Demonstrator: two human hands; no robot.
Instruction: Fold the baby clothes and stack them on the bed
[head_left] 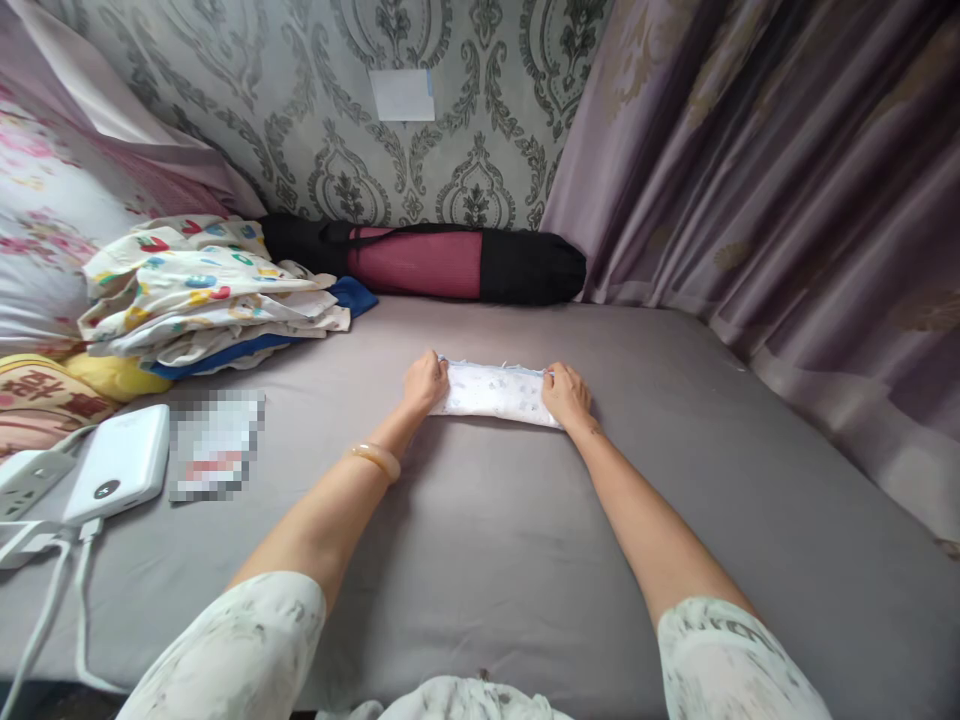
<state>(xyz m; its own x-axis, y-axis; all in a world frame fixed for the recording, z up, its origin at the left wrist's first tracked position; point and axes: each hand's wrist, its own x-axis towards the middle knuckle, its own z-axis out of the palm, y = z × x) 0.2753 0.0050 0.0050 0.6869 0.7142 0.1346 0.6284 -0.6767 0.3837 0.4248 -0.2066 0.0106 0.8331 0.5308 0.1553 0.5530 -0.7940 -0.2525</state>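
Note:
A folded white cloth (495,392) with a faint pale print and a bluish upper edge is stretched into a narrow strip just above the grey sheet. My left hand (427,381) is closed on its left end, fingers curled over the upper corner. At the opposite end my right hand (568,393) grips the upper right corner in the same way. A few loose threads stick up along the far edge. Whether the cloth's lower edge rests on the sheet, I cannot tell.
A black and dark red rolled bag (416,264) lies along the wall. Folded patterned fabric (202,290) is heaped at the left. Nearer are a white power bank (124,465), a power strip (34,480), cables and a blurred packet (217,445). Purple curtains (750,180) hang at the right.

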